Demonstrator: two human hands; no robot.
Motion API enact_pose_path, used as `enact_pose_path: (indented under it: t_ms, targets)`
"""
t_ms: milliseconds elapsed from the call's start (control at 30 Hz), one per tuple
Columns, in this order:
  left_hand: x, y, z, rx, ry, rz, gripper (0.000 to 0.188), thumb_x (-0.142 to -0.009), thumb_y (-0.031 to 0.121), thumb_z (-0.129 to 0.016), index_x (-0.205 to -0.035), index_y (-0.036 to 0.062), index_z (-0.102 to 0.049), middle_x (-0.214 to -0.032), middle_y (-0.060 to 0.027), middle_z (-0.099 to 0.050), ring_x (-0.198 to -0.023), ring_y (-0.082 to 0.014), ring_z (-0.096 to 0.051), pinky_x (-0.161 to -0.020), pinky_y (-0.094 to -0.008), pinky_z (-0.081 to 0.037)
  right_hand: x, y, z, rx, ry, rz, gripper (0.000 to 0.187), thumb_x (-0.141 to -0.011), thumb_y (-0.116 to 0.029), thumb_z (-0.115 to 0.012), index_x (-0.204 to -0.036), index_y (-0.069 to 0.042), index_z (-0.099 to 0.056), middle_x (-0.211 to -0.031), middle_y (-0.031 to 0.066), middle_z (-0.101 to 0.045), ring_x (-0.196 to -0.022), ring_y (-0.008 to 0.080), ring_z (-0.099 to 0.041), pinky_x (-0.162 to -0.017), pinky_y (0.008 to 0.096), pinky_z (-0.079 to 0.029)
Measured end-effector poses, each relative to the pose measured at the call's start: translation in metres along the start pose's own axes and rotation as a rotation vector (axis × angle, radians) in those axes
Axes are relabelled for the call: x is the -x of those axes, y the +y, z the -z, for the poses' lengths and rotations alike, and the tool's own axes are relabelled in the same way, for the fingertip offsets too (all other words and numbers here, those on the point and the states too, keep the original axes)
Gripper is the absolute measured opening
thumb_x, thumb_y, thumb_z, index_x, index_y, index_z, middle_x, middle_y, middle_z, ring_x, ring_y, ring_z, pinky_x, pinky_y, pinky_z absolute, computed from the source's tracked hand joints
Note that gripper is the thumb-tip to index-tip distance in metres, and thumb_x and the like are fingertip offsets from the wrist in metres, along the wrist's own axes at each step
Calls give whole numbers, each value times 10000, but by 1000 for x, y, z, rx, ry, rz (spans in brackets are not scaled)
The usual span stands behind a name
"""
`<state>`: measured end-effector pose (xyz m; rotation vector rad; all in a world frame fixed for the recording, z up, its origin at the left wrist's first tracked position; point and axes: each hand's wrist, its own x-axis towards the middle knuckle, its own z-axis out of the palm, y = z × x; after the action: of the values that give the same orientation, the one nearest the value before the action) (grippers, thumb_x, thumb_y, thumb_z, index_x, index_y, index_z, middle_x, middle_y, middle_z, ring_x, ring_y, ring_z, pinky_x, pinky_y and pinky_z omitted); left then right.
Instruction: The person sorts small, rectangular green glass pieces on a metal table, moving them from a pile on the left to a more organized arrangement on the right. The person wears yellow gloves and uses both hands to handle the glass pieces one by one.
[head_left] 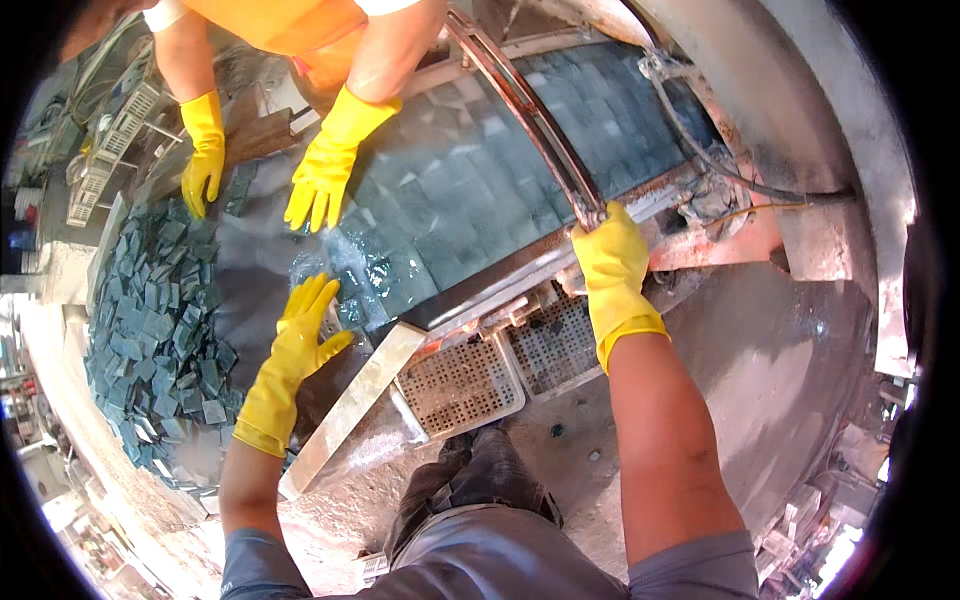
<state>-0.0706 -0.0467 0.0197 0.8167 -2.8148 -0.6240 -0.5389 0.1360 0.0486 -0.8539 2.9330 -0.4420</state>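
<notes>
My left hand [300, 335], in a yellow rubber glove, is open with its fingers stretched out flat. It lies at the near edge of a wet, shiny patch of blue-green tiles [385, 280] at the belt's left end. My right hand [615, 262], gloved alike, is closed round the near end of a rusty slotted metal bar [530, 100] that spans the tile-covered belt. Closely laid square tiles [480, 190] cover the belt beneath and beside this bar. A heap of loose blue-green tile pieces [150, 330] lies left of my left hand.
A co-worker in an orange apron [275, 25] stands opposite, both yellow-gloved hands [325, 180] over the belt's left end. A pale board [355, 410] slants between my forearms. Perforated crates [460, 390] sit below the belt's near edge. A hose [700, 150] hangs at the right.
</notes>
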Motion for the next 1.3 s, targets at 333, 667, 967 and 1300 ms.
enact_pose_path:
  t_ms: [333,667,967,1300]
  targets:
    - [-30,8,-16,-162,-82,5,882,-860,394,-840,-1604,87,-480,-1626,-275,-470,-1513,-524,-397,-1282,-610,-265,-1,-3,3,-21,-23,5,485,-790,-355,-845,-1154,-67,-708,-1115,197,-768,-1063,402,-739,-926,492,-593]
    - [-14,28,-37,-221,-6,111,809,-914,411,-783,-1595,93,-485,-1638,-265,-451,-1518,-511,-387,-1290,-620,-225,2,-11,2,-28,-1,24,538,-785,-351,-861,-1210,-58,-709,-1144,209,-768,-1089,404,-735,-949,486,-588]
    - [-45,7,-22,43,431,41,459,-794,-23,-703,-1239,75,-749,-1261,-182,-748,-1201,-509,-654,-1096,-558,-505,6,-17,6,60,43,39,521,-788,-395,-875,-1149,-61,-704,-1099,190,-775,-1044,405,-742,-911,491,-595]
    - [-32,21,-23,-6,57,33,588,-774,244,-891,-1313,96,-709,-1464,-160,-650,-1424,-432,-542,-1234,-590,-374,1,-1,4,60,0,-6,627,-777,-393,-901,-1266,-63,-689,-1149,190,-768,-1097,388,-735,-952,479,-592]
